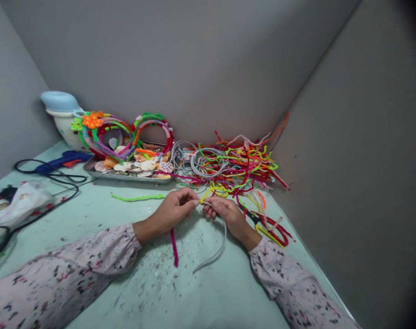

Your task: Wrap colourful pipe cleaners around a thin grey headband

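My left hand [175,206] is closed in a pinch at the wrapped end of a thin grey wire band [222,246]. A yellow pipe cleaner [202,198] shows at its fingertips, bent around the band. Just to the right, the fingers of my right hand [228,212] pinch the band itself, and its free end curves down toward the tabletop. On the table, a bright green pipe cleaner [139,198] lies left of my left hand, while a magenta pipe cleaner [174,247] extends from beneath it. What lies under my fingers is partly hidden.
Behind my hands stands a metal tray [132,179] with seashells and fuzzy decorated hoops [153,119]. Coiled grey wires [208,163] adjoin a heap of pipe cleaners [252,160]. Red-and-yellow-handled scissors [279,235] lie right; a blue glue gun [57,163], black cord [67,183] and lidded container [65,121] left.
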Motion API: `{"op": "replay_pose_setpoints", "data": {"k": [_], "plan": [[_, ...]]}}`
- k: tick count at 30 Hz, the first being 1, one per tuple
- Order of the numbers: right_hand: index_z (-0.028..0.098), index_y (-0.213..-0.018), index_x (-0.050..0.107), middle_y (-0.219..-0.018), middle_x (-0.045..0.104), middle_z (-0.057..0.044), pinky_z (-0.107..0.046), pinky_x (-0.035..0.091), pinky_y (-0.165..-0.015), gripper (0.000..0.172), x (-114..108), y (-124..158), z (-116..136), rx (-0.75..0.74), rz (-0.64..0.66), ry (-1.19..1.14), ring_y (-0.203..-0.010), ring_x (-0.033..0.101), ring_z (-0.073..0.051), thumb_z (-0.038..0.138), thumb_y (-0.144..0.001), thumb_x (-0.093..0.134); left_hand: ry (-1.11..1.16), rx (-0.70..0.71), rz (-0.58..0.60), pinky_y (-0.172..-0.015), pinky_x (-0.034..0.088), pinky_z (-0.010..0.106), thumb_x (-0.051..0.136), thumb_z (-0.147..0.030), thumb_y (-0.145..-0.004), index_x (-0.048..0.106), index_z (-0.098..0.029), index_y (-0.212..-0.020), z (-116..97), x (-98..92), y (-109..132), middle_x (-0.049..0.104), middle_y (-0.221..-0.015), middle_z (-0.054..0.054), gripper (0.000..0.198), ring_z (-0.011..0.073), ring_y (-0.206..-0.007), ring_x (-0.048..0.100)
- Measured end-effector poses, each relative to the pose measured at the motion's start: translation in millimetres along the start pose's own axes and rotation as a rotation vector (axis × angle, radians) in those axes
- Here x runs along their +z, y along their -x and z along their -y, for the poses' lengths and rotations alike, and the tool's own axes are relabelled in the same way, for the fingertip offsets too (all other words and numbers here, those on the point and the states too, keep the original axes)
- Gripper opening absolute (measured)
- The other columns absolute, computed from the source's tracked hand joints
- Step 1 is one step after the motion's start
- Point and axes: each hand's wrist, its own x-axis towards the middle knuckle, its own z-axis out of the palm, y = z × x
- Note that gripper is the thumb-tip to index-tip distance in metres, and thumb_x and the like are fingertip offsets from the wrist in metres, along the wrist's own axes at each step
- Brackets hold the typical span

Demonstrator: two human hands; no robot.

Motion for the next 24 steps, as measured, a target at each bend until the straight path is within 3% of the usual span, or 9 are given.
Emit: {"op": "replay_pose_setpoints", "data": {"k": [10, 24], "plan": [[0.018, -0.094, 0.069, -0.076, 0.067, -0.001, -0.027, 0.045, -0.061, 0.02, -4.2, -2.7, -6.4, 0.054, 0.01, -0.073, -0.061, 0.059, -0.012, 0.028, -0.078, 0.062, -0.121, 0.023, 0.004, -0.056, 0.037, 0.021, 0.052, -0.03, -0.084, 0.058, -0.015, -0.083, 2.4, 3.9, 2.2, 0.055, -0.068, -0.002, 0.016, 0.009, -0.058, 0.047], [0.017, -0.089, 0.064, -0.07, 0.059, 0.001, -0.024, 0.043, -0.06, 0.015, -2.5, -3.0, -4.7, 0.067, 0.046, -0.099, -0.06, 0.054, -0.011, 0.024, -0.077, 0.059, -0.219, 0.031, 0.013, -0.057, 0.035, 0.021, 0.051, -0.026, -0.083, 0.058, -0.015, -0.081, -1.4, 5.1, 3.6, 0.055, -0.069, -0.002, 0.013, 0.0093, -0.062, 0.046]]}}
